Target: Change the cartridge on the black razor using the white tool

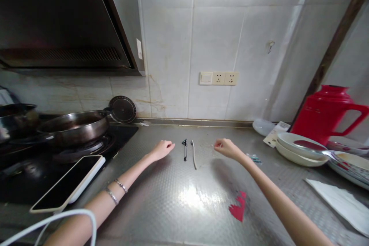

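My left hand (162, 149) rests on the steel counter (178, 196) with its fingers curled loosely, and I see nothing in it. Just to its right lie a dark pen-like tool (185, 150) and a thin white stick (194, 154), side by side. My right hand (226, 148) is on the other side of them, fingers pinched together at the tips; whether they hold anything is too small to see. Both hands sit a short way from the two items without touching them.
A phone (67, 182) lies at the stove's edge, with a frying pan (73, 127) on the burner behind. Stacked bowls and plates (300, 148) and a red jug (325, 111) stand at the right. A red scrap (238, 207), white paper (343, 203) and a white cable (49, 223) are near me.
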### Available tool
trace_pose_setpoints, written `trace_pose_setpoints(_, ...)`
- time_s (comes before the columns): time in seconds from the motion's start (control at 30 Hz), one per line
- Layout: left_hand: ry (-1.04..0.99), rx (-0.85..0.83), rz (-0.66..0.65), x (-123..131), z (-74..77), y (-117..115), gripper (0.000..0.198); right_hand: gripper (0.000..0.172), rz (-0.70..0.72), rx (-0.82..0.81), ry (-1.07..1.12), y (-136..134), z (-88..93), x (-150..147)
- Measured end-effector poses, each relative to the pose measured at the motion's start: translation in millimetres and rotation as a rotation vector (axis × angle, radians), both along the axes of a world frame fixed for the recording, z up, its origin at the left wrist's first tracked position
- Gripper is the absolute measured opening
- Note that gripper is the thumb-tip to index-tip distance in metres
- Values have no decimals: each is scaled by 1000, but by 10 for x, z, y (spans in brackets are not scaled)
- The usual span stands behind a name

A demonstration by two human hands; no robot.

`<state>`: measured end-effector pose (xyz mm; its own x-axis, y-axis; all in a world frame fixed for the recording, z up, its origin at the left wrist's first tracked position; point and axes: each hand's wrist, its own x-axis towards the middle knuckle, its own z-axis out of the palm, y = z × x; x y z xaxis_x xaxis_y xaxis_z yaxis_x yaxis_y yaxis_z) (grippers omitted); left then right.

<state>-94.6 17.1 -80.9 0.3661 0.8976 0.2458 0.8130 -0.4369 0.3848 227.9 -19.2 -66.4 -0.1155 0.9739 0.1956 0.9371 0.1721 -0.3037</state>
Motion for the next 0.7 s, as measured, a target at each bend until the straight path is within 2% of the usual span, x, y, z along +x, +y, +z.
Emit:
trace_pose_setpoints(0.07, -13, 31, -36, -91, 7, 30, 39, 30, 22, 50, 23, 15, 19, 470)
trace_pose_setpoints(0.13, -25, 53, -54, -165, 14, 66, 35, 40, -37, 126, 31, 6, -48, 963)
trace_pose_setpoints(0.23, -46, 63, -70, -209, 28, 116, 33, 45, -144, 169, 60, -53, -266, 1612)
trace_pose_setpoints(0.33, -48, 57, -102, -164, 43, 145, 32, 51, -73, 109, 98, -159, -470, 2007)
trace_pose_setpoints(0.4, -37, 60, -137, -100, 50, 149, 33, 59, -44, 45, 163, -236, -532, 2105)
trace_pose_setpoints(0.5, -17, 70, -179, 15, 58, 135, 33, 69, -43, -80, 235, -322, -516, 2077)
trace_pose_setpoints(0.6, -5, 50, -206, 117, 66, 100, 32, 66, -49, -147, 227, -354, -458, 1975)
trace_pose_setpoints(0.7, 7, 27, -232, 187, 78, 58, 32, 60, -43, -121, 205, -346, -428, 1901)
